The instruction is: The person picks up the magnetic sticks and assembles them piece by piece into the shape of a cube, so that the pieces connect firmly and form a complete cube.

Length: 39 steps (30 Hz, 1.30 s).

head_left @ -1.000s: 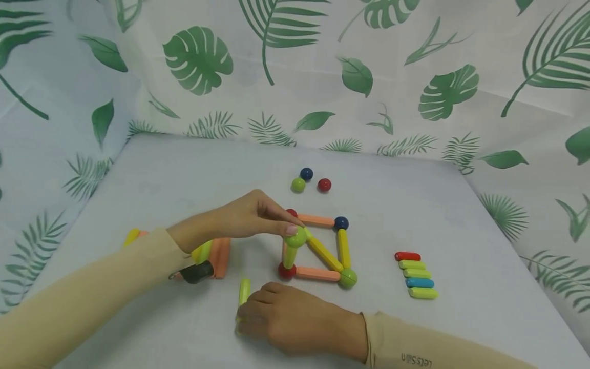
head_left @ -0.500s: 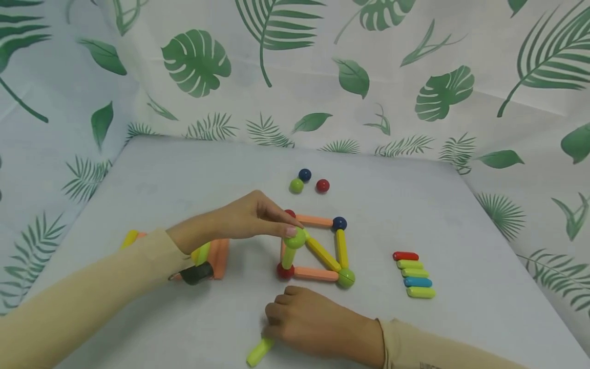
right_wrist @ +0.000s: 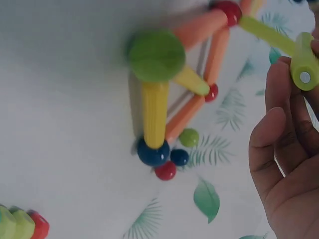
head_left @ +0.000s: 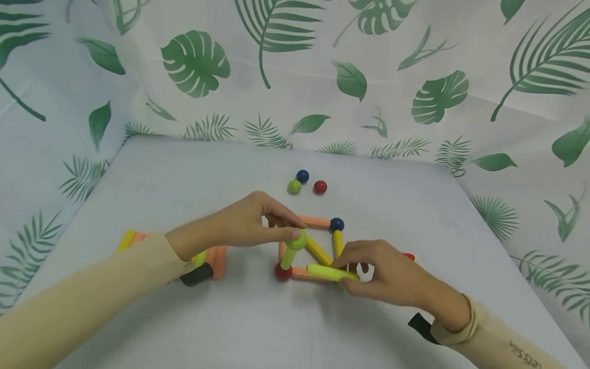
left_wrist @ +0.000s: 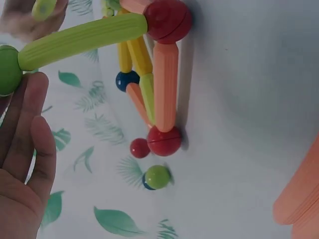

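lime rod has moved up and rightward since half a second ago, now pinched in the right grip above the near salmon bar; the left grip still pinches the green ball atop the upright stick.

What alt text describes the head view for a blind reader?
A person's left hand holds a green ball atop a green stick rising from a stick-and-ball frame on a white table; the right hand grips a separate green stick.
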Tool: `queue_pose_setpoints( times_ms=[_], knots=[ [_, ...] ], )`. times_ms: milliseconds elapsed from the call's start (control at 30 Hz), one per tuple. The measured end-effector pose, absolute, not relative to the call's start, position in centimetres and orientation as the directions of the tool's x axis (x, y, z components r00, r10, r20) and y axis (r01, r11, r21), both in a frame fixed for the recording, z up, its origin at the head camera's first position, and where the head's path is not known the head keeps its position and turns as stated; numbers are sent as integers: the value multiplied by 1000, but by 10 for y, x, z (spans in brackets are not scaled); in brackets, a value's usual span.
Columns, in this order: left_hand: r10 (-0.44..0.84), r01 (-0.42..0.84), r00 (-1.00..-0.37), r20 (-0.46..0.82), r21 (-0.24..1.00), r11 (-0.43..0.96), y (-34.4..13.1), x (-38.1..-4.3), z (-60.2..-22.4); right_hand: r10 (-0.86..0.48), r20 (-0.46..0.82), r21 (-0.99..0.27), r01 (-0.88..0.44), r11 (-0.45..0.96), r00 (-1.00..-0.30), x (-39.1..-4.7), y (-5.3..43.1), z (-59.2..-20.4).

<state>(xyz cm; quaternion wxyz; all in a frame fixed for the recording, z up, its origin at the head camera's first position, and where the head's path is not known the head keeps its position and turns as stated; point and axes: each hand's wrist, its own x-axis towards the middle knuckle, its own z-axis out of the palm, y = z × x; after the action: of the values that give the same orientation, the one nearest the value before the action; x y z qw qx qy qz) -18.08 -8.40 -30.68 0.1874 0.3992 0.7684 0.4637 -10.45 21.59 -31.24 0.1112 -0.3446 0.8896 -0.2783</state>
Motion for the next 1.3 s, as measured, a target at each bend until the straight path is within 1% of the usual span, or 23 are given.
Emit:
queue_pose_setpoints(
  times_ms=[67, 133, 300, 433, 533, 633, 733, 800, 867, 900, 1000, 1067, 1167, 1233, 1300],
  knots=[
    [792, 477, -602, 105, 842, 251, -83, -179, -306, -643, 6, -606, -514, 607, -766, -112, 220, -306],
    [798, 505, -589, 125, 828, 244, -82, -177, -305, -627, 20, -618, -503, 604, -778, -118, 222, -302],
    [800, 538, -579, 156, 811, 232, -81, -174, -303, -628, 68, -620, -526, 582, -775, -125, 219, -297],
    [795, 578, -573, 198, 786, 221, -78, -170, -300, -632, 81, -633, -530, 565, -771, -128, 219, -293],
    [798, 661, -551, 244, 711, 240, -71, -165, -298, -633, 89, -639, -532, 556, -769, -130, 221, -290],
    [792, 751, -537, 290, 592, 292, -63, -158, -297, -634, 85, -651, -525, 549, -768, -133, 222, -287],
    [764, 787, -553, 332, 510, 347, -60, -153, -298, -658, 71, -676, -521, 520, -749, -138, 222, -286],
    [741, 788, -569, 357, 494, 368, -59, -152, -300, -666, 63, -697, -511, 504, -743, -145, 223, -286],
    [722, 784, -582, 374, 494, 376, -60, -151, -301, -655, 69, -716, -494, 493, -753, -157, 225, -288],
    [716, 782, -586, 380, 496, 377, -60, -152, -302, -633, 72, -714, -483, 507, -771, -165, 226, -290],
    [704, 776, -594, 390, 507, 375, -61, -152, -304, -535, 79, -650, -451, 612, -841, -196, 229, -302],
    [701, 773, -596, 392, 517, 368, -61, -152, -305, -473, 48, -559, -416, 717, -880, -219, 229, -314],
    [697, 771, -595, 400, 529, 355, -60, -152, -306, -435, -5, -364, -404, 839, -900, -247, 225, -334],
    [695, 767, -597, 402, 539, 347, -60, -151, -307, -433, -33, -251, -412, 876, -901, -260, 219, -343],
    [691, 761, -602, 400, 549, 345, -60, -151, -307, -433, -43, -171, -421, 891, -900, -269, 213, -349]
  ],
)
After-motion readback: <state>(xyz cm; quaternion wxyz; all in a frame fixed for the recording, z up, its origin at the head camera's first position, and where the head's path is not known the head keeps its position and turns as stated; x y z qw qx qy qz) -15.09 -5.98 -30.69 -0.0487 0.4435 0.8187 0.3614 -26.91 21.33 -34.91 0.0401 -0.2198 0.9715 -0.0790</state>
